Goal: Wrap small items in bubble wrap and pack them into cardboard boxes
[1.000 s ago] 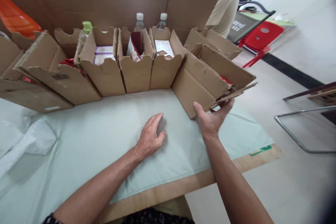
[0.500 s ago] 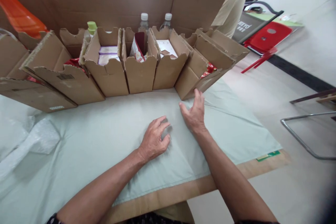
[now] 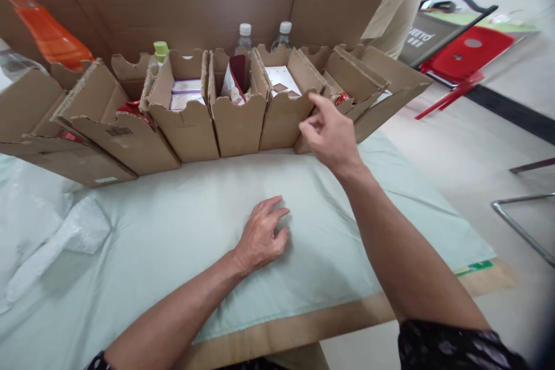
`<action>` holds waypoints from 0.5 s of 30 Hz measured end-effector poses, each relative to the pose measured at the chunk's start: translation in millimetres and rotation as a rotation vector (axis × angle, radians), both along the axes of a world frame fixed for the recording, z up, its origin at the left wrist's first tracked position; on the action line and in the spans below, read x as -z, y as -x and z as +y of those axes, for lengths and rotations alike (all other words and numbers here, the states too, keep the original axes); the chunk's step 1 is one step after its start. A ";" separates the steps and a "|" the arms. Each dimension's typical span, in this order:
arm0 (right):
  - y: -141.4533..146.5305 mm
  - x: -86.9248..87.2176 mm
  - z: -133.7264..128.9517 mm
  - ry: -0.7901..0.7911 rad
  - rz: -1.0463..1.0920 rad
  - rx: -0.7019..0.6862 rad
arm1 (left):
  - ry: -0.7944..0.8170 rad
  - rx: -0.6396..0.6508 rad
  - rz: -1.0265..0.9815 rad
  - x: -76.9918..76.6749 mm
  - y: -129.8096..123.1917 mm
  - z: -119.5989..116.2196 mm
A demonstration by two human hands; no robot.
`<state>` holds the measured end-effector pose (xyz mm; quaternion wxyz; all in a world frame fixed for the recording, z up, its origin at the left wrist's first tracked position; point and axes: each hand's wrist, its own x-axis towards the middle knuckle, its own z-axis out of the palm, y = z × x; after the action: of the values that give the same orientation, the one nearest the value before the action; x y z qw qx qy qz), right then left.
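Observation:
My left hand rests on the pale green cloth, fingers loosely bent and apart, holding nothing. Raised over the right part of the box row, my right hand has its index finger stretched out and the other fingers partly curled; nothing shows in it. Its index fingertip overlaps the front edge of a cardboard box holding a white patterned packet; I cannot tell if they touch. Just behind the hand, a slanted box holds a red packet. Left of these, another box contains a maroon-and-white packet.
More cardboard bins continue leftward. A tall cardboard panel, an orange bottle and clear white-capped bottles stand behind. Bubble wrap lies at left. A person's light trousers and a red stool are beyond.
My right hand has risen from the cloth near the bin's base to the upper front of the bins, index finger extended. My left hand stays on the cloth; the view has shifted slightly.

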<state>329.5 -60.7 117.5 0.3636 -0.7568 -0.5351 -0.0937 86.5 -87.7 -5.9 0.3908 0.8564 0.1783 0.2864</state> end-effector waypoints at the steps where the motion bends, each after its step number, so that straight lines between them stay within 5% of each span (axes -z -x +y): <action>1: 1.7 -9.4 16.0 0.013 -0.031 -0.015 | 0.012 -0.006 -0.011 0.3 0.3 -0.2; 4: 4.3 -25.7 52.6 0.103 -0.101 -0.012 | 0.084 -0.099 -0.061 -1.3 1.4 0.0; 7: 15.5 -29.7 45.1 0.154 -0.130 0.050 | 0.202 -0.314 -0.166 -4.6 1.6 3.5; 10: 36.3 -30.8 -19.6 0.136 -0.122 0.026 | 0.368 -0.465 -0.283 -5.3 0.4 10.8; 15: 55.9 -17.8 -188.0 0.054 -0.085 -0.015 | 0.575 -0.527 -0.336 -2.9 -0.6 23.2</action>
<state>273.6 -248.7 135.3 0.3208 -0.7575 -0.5582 -0.1087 87.2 -64.5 -3.0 0.5509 0.5793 0.3975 0.4506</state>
